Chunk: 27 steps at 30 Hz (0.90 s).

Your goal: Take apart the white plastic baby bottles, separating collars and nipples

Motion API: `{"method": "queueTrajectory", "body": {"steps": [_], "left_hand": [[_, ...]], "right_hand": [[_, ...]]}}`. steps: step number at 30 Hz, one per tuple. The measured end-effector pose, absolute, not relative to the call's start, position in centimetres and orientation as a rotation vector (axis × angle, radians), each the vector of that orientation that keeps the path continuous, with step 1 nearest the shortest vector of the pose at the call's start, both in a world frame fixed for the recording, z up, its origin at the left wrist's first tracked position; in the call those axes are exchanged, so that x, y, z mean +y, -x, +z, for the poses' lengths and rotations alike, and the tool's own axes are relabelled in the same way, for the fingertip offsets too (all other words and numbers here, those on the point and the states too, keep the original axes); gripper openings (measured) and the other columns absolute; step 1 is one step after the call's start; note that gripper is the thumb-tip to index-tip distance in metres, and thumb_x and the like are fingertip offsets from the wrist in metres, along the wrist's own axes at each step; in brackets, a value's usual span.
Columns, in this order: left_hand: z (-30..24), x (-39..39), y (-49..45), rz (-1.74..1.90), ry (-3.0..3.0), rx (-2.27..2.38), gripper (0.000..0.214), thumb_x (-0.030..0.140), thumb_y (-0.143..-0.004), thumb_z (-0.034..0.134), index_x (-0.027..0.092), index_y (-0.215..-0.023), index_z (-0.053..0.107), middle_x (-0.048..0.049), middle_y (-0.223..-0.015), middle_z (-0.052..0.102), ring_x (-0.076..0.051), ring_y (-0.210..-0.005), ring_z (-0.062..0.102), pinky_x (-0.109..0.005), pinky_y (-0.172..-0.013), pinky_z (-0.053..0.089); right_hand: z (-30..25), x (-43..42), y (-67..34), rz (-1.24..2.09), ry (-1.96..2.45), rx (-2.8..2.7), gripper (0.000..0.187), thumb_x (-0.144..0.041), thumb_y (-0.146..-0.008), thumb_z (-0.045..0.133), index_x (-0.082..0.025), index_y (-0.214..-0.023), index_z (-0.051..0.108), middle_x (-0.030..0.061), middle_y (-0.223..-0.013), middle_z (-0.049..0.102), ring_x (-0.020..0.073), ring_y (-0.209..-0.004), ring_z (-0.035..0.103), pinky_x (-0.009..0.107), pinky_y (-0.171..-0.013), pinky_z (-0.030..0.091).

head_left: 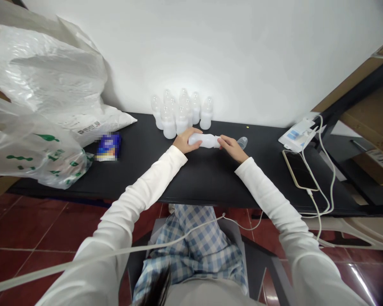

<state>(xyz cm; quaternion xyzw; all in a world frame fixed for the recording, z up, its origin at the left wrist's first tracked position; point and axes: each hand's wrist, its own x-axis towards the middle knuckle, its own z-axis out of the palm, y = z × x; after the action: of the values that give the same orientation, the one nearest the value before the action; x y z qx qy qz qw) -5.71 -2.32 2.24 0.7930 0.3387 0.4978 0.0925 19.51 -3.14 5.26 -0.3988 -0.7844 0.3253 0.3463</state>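
A white baby bottle (204,140) is held sideways just above the black table. My left hand (185,141) wraps round its bottom end. At the collar end, the fingers of my right hand (231,148) are closed on it; what lies under the fingertips is hidden. Just beyond my right hand a clear dome cap (243,142) rests on its side on the table. Behind my left hand stand several upright white baby bottles (169,127) with clear domes on top, grouped against the wall.
Large white plastic bags (44,68) and a green-printed clear bag (51,148) fill the left, beside a blue packet (109,146). To the right, a phone (299,169) lies with a white cable (332,170) plugged in, near a white package (298,135). Another cable crosses my lap.
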Motion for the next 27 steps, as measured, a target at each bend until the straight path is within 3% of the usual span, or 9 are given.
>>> {"method": "queueTrajectory", "body": {"steps": [4, 9, 12, 15, 17, 19, 21, 23, 27], "left_hand": [[1.9, -1.4, 5.2, 1.397, -2.644, 0.874, 0.050, 0.058, -0.087, 0.063, 0.023, -0.123, 0.064, -0.0117, -0.119, 0.068, -0.026, -0.113, 0.066, -0.045, -0.098, 0.056], [1.4, -0.2, 5.0, 1.479, -2.836, 0.762, 0.038, 0.035, -0.096, 0.056, 0.033, -0.133, 0.059, -0.0094, -0.132, 0.062, -0.026, -0.131, 0.054, -0.053, -0.108, 0.049], [1.3, -0.3, 5.0, 1.453, -2.863, 0.829, 0.038, 0.029, -0.096, 0.055, 0.036, -0.133, 0.058, -0.0080, -0.133, 0.061, -0.026, -0.133, 0.051, -0.052, -0.109, 0.048], [1.5, -0.8, 5.0, 1.379, -2.858, 1.011, 0.035, 0.031, -0.096, 0.056, 0.033, -0.130, 0.061, -0.0100, -0.130, 0.062, -0.027, -0.128, 0.054, -0.052, -0.108, 0.047], [1.7, -1.2, 5.1, 1.354, -2.833, 1.142, 0.034, 0.034, -0.094, 0.058, 0.030, -0.128, 0.064, -0.0118, -0.126, 0.063, -0.028, -0.122, 0.057, -0.051, -0.104, 0.048], [2.0, -1.5, 5.1, 1.349, -2.794, 1.227, 0.035, 0.037, -0.093, 0.060, 0.028, -0.127, 0.064, -0.0131, -0.123, 0.064, -0.028, -0.116, 0.059, -0.051, -0.100, 0.049], [2.2, -1.6, 5.1, 1.362, -2.769, 1.248, 0.038, 0.039, -0.091, 0.062, 0.026, -0.127, 0.064, -0.0139, -0.121, 0.064, -0.028, -0.113, 0.060, -0.050, -0.099, 0.050], [2.2, -1.7, 5.1, 1.376, -2.765, 1.230, 0.038, 0.039, -0.091, 0.063, 0.025, -0.127, 0.064, -0.0142, -0.119, 0.063, -0.028, -0.112, 0.060, -0.049, -0.097, 0.050], [2.3, -1.7, 4.9, 1.360, -2.762, 1.193, 0.037, 0.037, -0.091, 0.062, 0.025, -0.126, 0.064, -0.0143, -0.119, 0.063, -0.028, -0.110, 0.060, -0.048, -0.097, 0.050]], "right_hand": [[6.3, -2.9, -20.5, 0.951, 1.064, -1.982, 0.066, -0.082, -0.084, 0.047, -0.020, -0.061, 0.052, -0.0030, -0.061, 0.049, 0.0126, -0.063, 0.047, 0.031, -0.070, 0.037], [6.7, -2.8, -20.8, 1.068, 1.077, -1.992, 0.066, -0.082, -0.083, 0.048, -0.020, -0.063, 0.060, -0.0040, -0.053, 0.047, 0.0121, -0.055, 0.047, 0.034, -0.070, 0.041], [6.8, -3.0, -20.6, 1.045, 1.121, -2.035, 0.069, -0.082, -0.085, 0.042, -0.020, -0.062, 0.060, -0.0034, -0.052, 0.047, 0.0132, -0.057, 0.050, 0.035, -0.073, 0.043], [7.2, -3.0, -20.7, 0.802, 1.242, -2.048, 0.072, -0.075, -0.094, 0.024, -0.020, -0.067, 0.061, 0.0014, -0.066, 0.058, 0.0173, -0.072, 0.058, 0.036, -0.081, 0.044], [7.3, -2.9, -21.1, 0.459, 1.393, -1.997, 0.072, -0.066, -0.100, 0.014, -0.020, -0.077, 0.064, 0.0072, -0.085, 0.066, 0.0219, -0.089, 0.060, 0.039, -0.089, 0.044], [7.1, -2.5, -21.9, 0.057, 1.575, -1.922, 0.064, -0.060, -0.101, 0.018, -0.019, -0.092, 0.066, 0.0143, -0.105, 0.065, 0.0278, -0.105, 0.057, 0.046, -0.095, 0.041], [6.5, -2.1, -22.9, -0.201, 1.756, -1.884, 0.053, -0.058, -0.099, 0.034, -0.015, -0.102, 0.065, 0.0210, -0.116, 0.061, 0.0335, -0.113, 0.054, 0.051, -0.095, 0.041], [5.7, -1.6, -23.9, -0.200, 1.915, -1.907, 0.046, -0.054, -0.096, 0.045, -0.012, -0.099, 0.065, 0.0231, -0.114, 0.062, 0.0349, -0.108, 0.056, 0.050, -0.091, 0.043], [4.7, -0.6, -24.7, 0.001, 1.911, -1.812, 0.039, -0.047, -0.097, 0.042, -0.016, -0.085, 0.063, 0.0183, -0.096, 0.065, 0.0291, -0.090, 0.062, 0.045, -0.084, 0.047]]}}
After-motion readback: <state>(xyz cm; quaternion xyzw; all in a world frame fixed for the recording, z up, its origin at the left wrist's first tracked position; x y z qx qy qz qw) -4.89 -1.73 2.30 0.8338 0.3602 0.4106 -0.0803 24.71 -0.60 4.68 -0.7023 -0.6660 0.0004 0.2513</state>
